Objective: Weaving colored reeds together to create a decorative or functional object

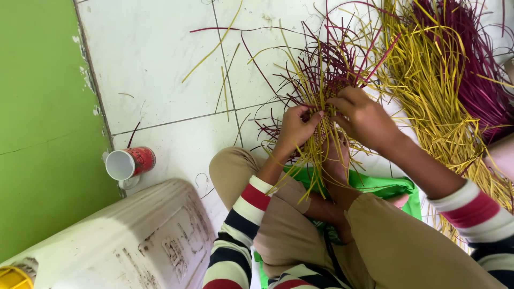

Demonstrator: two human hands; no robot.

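Observation:
A woven piece of yellow and dark red strips (325, 75) lies on the white tiled floor in front of my crossed legs, with loose ends fanning out in all directions. My left hand (296, 128) pinches yellow strips at the near edge of the weave. Just to its right, my right hand (363, 115) presses its fingers on the weave and grips strips there. Both arms wear striped sleeves. A foot is tucked under the weave, partly hidden by the strips.
A heap of loose yellow strips (428, 80) and dark red strips (476, 69) lies at the right. A red cup (130, 162) lies on its side by the green wall (37, 123). A large white plastic container (128, 241) is at lower left. Green cloth (388, 187) lies under my legs.

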